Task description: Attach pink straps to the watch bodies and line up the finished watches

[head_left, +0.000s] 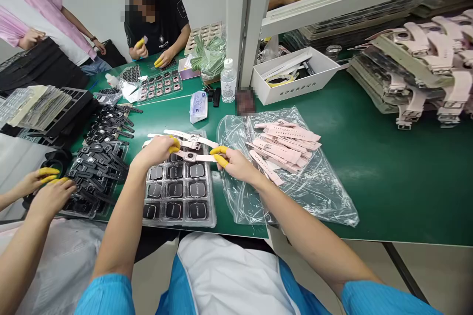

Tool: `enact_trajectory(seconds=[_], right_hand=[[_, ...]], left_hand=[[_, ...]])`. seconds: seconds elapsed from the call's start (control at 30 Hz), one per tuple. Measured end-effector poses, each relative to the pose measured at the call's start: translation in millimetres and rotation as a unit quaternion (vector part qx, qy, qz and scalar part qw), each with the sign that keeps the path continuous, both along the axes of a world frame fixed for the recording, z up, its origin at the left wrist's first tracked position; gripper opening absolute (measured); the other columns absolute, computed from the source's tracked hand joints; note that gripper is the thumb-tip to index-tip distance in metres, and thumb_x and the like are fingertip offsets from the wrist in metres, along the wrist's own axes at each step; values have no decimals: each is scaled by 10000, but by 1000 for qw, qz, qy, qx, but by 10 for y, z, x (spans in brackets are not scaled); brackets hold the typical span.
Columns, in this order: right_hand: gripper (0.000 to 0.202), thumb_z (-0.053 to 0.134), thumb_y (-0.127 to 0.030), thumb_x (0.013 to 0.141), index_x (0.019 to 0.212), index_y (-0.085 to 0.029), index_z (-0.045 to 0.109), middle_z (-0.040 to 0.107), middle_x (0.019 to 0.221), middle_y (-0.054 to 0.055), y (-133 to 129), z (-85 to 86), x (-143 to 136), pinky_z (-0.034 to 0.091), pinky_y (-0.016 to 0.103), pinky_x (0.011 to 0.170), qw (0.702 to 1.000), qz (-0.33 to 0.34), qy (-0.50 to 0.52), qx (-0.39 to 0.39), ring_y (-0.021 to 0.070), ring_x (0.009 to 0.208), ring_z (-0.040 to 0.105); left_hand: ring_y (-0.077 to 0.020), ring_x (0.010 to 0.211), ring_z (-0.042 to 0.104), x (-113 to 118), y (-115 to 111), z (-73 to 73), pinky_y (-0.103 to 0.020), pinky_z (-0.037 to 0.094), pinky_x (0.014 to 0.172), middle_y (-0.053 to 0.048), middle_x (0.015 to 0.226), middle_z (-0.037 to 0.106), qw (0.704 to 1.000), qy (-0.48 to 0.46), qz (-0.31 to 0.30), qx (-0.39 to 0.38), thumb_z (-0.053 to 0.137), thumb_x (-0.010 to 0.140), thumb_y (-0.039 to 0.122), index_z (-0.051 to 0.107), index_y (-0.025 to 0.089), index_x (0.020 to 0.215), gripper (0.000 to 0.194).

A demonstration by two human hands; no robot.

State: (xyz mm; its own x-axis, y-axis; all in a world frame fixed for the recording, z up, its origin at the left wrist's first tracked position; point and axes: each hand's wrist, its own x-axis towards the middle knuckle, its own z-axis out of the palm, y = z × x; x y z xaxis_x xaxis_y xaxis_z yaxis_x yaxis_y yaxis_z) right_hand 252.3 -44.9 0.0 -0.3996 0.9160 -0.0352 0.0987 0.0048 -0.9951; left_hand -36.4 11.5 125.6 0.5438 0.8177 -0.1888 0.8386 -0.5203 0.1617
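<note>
Between my two hands, a smartwatch (190, 156) with pale pink straps is stretched over the back of a clear plastic tray (212, 206). My left hand (159, 150), with yellow finger covers, pinches the left strap. The right strap's end is gripped by my right hand (231, 160), thumb and forefinger also in yellow covers. Just behind lies another pink-strapped watch (194, 141) on the tray. Dark square watch faces (175, 189) fill the tray's nearer pockets. To the right, a pile of loose pink straps (284, 145) rests on a clear plastic bag (314, 197).
A co-worker's hands (51, 189) are at black-strapped watches (98, 167) on the left. Behind stand a bottle (228, 81), a tissue pack (198, 107) and a white box (295, 78). Stacked trays with pink watches (417, 69) occupy the far right. Another person (158, 24) sits opposite.
</note>
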Motion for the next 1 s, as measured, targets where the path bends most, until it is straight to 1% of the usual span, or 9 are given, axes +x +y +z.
enact_trajectory(seconds=[0.1,0.2,0.37,0.47,0.57,0.63,0.73,0.87,1.0], right_hand=[[345,533,-438,973,1190,-203,663,664,712,-2,13,-19,4,341,292,531,999,-21,-16,23,158,534,477],[300,538,-388,973,1166,-215,688,638,680,-14,11,6,32,345,297,550,995,-36,-58,68,159,528,480],[238,553,-327,980,1101,-207,719,568,612,-28,16,118,90,360,313,585,975,-48,-158,148,166,533,482],[247,555,-349,990,1065,-188,728,699,875,74,112,187,190,472,358,715,941,-140,-209,225,225,767,615],[286,509,-316,999,1053,-160,743,691,1186,178,265,197,396,492,461,948,873,-268,-304,271,326,1123,599],[318,487,-296,999,1031,-142,763,650,1329,213,354,156,561,431,536,1074,837,-301,-382,250,379,1304,514],[366,473,-307,999,1019,-117,786,569,1504,226,432,35,753,304,627,1187,811,-287,-479,177,435,1486,359],[442,434,-348,1018,1165,-102,770,482,1624,199,456,-120,835,197,682,1232,805,-240,-529,116,457,1559,263],[452,413,-361,1037,1291,-140,714,523,1600,178,470,-110,866,175,737,1216,818,-260,-491,150,453,1551,279]], left_hand=[[-271,992,646,55,48,-90,-426,445,953,-104,1052,690,998,52,0,48,519,957,117,745,197,1042,254],[-285,1045,627,95,52,-199,-447,440,981,-119,1113,658,995,45,-5,90,505,982,130,717,189,1089,245],[-330,1140,580,34,-93,-352,-481,441,1013,-169,1181,658,983,29,44,178,552,1029,319,671,165,1063,198],[-362,1138,578,-24,-259,-330,-508,454,985,-206,1175,665,969,67,97,218,496,1051,378,673,149,1035,290],[-361,1103,610,-27,-432,-250,-487,488,912,-198,1165,687,970,119,104,184,453,1058,361,692,140,1071,326],[-370,1131,619,11,-524,-208,-485,504,896,-193,1212,692,975,148,88,143,477,1033,321,702,136,1123,306],[-404,1194,607,96,-594,-183,-517,520,906,-202,1248,694,976,178,76,101,515,981,256,713,120,1146,291],[-420,1210,605,175,-578,-203,-542,522,930,-213,1188,702,973,185,81,112,519,988,258,734,121,1086,274],[-402,1192,622,158,-538,-234,-498,534,911,-208,1181,703,970,198,73,117,515,1035,326,719,134,1054,281]])
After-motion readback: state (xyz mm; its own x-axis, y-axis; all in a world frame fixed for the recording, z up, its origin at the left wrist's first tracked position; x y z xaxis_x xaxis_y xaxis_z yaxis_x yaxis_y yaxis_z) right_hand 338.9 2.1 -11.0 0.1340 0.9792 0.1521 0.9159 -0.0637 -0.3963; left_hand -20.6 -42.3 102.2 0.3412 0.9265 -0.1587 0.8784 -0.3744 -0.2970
